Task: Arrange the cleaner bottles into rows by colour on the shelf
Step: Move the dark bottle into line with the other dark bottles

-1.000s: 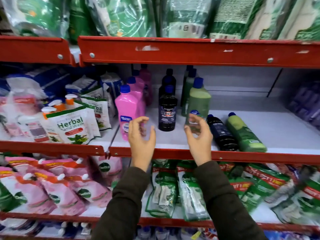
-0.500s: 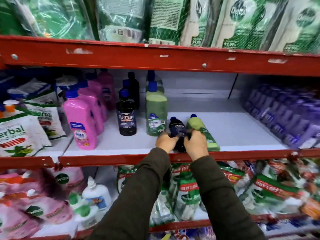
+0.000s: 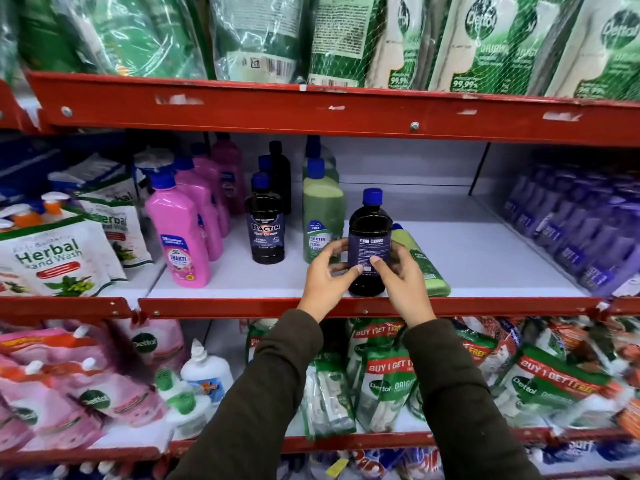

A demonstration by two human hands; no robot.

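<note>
A black floor cleaner bottle (image 3: 370,233) with a blue cap stands upright near the front of the white shelf (image 3: 485,258), its back label toward me. My left hand (image 3: 327,278) and my right hand (image 3: 403,282) grip it from either side. Just behind my right hand a green bottle (image 3: 426,268) lies on its side. To the left stand three rows running back: pink bottles (image 3: 180,237), black bottles (image 3: 265,230) and green bottles (image 3: 323,220).
Herbal hand wash pouches (image 3: 52,258) fill the shelf section on the left. Purple bottles (image 3: 581,230) are packed at the right. A red shelf lip (image 3: 346,306) runs in front of my wrists. Green pouches hang above, and refill packs crowd the shelf below.
Both hands went from the standing rows to the black bottle that lay on its side, took hold of it and stood it upright. The view shifted to the right.
</note>
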